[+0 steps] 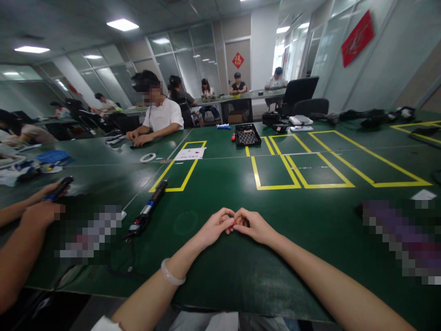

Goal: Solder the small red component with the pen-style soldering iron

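Observation:
In the head view, my left hand (217,226) and my right hand (254,225) meet just above the green table (220,269). Fingers of both hands close round a small red-orange piece (235,224). Only slivers of it show between the fingertips, so its kind is unclear. A pale bangle (171,272) circles my left wrist.
Farther back stands a black tray of small parts (248,136), with a red item (233,137) at its left. Yellow tape outlines (278,187) mark the table. A dark tool with a cable (148,209) lies left, near a co-worker's hands (43,211).

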A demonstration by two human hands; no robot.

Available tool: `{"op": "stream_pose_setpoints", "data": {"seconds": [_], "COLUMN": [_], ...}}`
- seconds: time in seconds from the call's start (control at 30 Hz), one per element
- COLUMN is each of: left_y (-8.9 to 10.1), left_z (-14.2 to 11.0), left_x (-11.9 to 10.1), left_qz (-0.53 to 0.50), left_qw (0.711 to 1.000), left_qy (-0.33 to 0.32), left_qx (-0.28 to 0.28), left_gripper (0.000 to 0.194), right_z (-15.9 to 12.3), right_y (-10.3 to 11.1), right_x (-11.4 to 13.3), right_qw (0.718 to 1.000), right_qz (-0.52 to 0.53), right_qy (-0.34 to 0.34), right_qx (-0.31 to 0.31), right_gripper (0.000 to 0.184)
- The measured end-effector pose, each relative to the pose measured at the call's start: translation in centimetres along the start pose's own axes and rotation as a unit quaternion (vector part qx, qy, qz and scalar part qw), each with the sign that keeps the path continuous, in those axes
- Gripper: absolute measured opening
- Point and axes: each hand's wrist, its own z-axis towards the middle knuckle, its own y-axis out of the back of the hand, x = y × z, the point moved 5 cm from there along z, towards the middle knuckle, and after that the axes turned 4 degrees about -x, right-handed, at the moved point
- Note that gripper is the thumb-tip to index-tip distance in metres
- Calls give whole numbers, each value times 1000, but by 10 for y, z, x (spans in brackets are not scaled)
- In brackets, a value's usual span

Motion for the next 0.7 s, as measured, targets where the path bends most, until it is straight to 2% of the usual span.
{"op": "stream_pose_setpoints", "data": {"seconds": [0.2, 0.3, 0.4, 0.53, 0.6, 0.7], "left_y": [-7, -8, -6, -5, -4, 0], "left_z": [2, 2, -2, -11, -13, -13], "left_x": [4, 3, -5, -20, -24, -24], "left_qz": [-24, -18, 28, 151, 186, 178], "left_qw": [1000, 1000, 997, 980, 972, 973], "left_qy": [5, -4, -47, -102, -109, -97], "left_qx": [-3, -13, -49, -82, -94, -112], "left_gripper": [41, 39, 33, 27, 22, 22], "right_z": [0, 0, 2, 3, 3, 2], "right_y": [-2, -1, 2, 5, 5, 5], "right_x": [-5, -12, -21, -27, -26, -21], "right_qw": [999, 998, 993, 991, 992, 991], "right_qz": [41, 54, 89, 96, 88, 111], "right_qy": [-20, -38, -66, -85, -79, -64], "right_qx": [14, -8, -31, -44, -43, -45], "right_gripper": [21, 25, 30, 33, 31, 26]}}
